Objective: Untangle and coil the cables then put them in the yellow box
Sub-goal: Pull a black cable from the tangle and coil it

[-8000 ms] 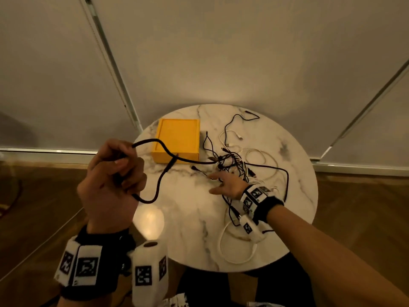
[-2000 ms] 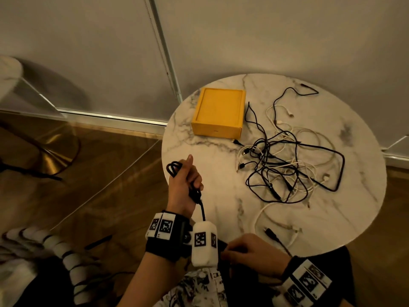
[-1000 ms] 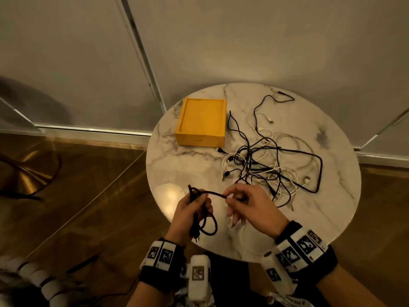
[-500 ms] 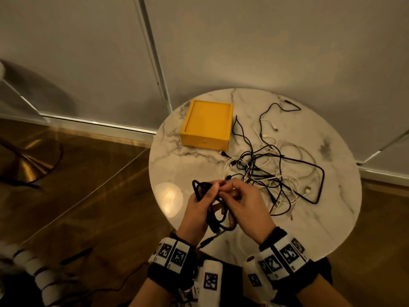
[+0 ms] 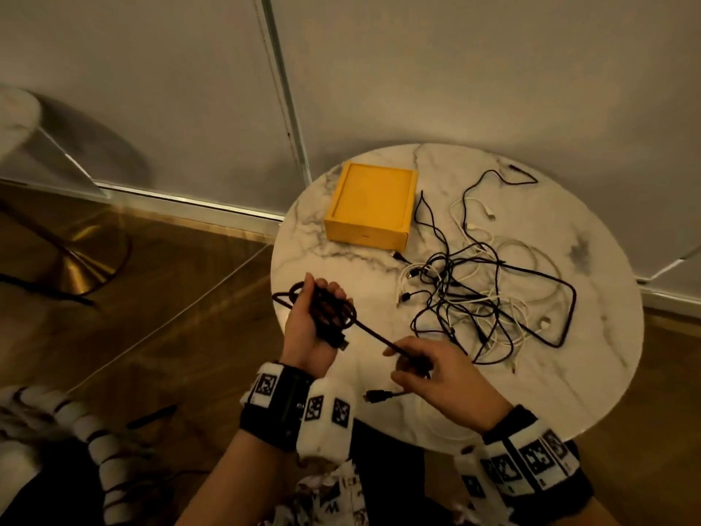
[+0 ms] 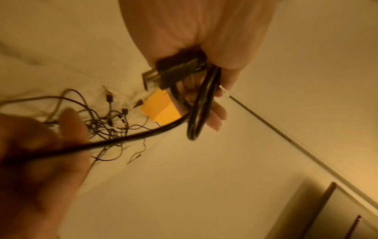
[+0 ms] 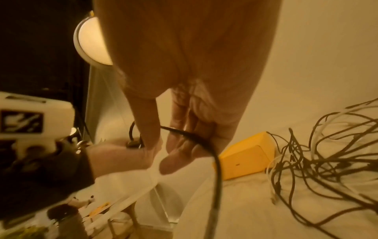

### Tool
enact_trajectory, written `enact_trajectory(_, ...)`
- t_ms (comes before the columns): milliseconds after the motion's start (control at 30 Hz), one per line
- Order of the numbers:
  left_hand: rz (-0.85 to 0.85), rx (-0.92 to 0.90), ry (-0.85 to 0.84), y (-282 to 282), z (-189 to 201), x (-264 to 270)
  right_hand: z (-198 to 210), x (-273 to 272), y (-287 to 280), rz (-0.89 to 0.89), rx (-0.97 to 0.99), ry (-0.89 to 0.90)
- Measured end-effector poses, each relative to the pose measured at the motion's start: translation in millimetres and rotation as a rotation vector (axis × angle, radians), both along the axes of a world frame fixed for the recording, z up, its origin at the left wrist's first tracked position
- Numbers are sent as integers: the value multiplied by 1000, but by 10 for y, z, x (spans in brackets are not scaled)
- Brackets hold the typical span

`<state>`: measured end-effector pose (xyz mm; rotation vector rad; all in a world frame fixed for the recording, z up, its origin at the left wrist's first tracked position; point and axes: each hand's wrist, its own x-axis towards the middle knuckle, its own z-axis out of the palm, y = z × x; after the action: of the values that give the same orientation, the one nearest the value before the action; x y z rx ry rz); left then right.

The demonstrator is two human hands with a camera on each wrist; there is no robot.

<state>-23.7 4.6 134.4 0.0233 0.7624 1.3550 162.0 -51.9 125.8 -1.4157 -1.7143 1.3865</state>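
Note:
My left hand (image 5: 316,317) grips a coil of thick black cable (image 5: 333,311) above the table's left edge; one plug hangs below the palm. The coil (image 6: 201,103) shows looped over the left fingers in the left wrist view. A straight run of the same cable leads to my right hand (image 5: 421,368), which pinches it near its free end; that plug (image 5: 375,395) sticks out to the left. The cable (image 7: 196,139) crosses the right fingers in the right wrist view. The yellow box (image 5: 370,206) sits closed at the table's back left. A tangle of black and white cables (image 5: 489,294) lies right of it.
The round marble table (image 5: 591,373) stands against a pale wall. A white cable loop (image 5: 428,419) lies at the table's near edge under my right hand. Wooden floor and a brass stand base (image 5: 76,267) are to the left.
My hands have drawn apart: the left stays with the coil, the right slid back along the black cable toward its free end. The tangle and box have not moved.

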Motion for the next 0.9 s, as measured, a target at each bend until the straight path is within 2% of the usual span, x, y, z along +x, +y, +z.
enact_trajectory(67, -27, 41, -28, 56, 52, -27, -30, -43, 6, 18, -118, 153)
enact_trajectory(133, -73, 95, -15, 59, 82, -21, -58, -44, 29, -53, -139, 257)
enact_trajectory(267, -147, 166, 138, -17, 69, -56, -90, 58, 80, -233, -86, 240)
enact_trajectory(400, -75, 118, 469, -18, -28, -25, -94, 48, 42, -208, -31, 137)
enact_trajectory(467, -45, 145, 727, -5, -71, -17, -60, -38, -13, -152, -18, 118)
enact_trajectory(533, -138, 232, 1007, -28, -100, 6, -6, -138, -58, -103, 24, 102)
enact_trajectory(567, -223, 271, 1081, -58, -123, 35, 20, -180, -64, -103, 44, 101)
enact_trajectory(633, -343, 290, 1108, -141, -192, 92, 61, -240, -33, -148, 48, 141)
enact_trajectory(700, -370, 276, 1110, -217, -291, 149, 80, -287, 21, -220, 8, 239)
enact_trajectory(833, -286, 165, 1033, -267, -349, 240, 43, -308, 82, -325, -186, 724)
enact_trajectory(900, -195, 39, 954, -214, -319, 182, 18, -207, 92, -312, -197, 855)
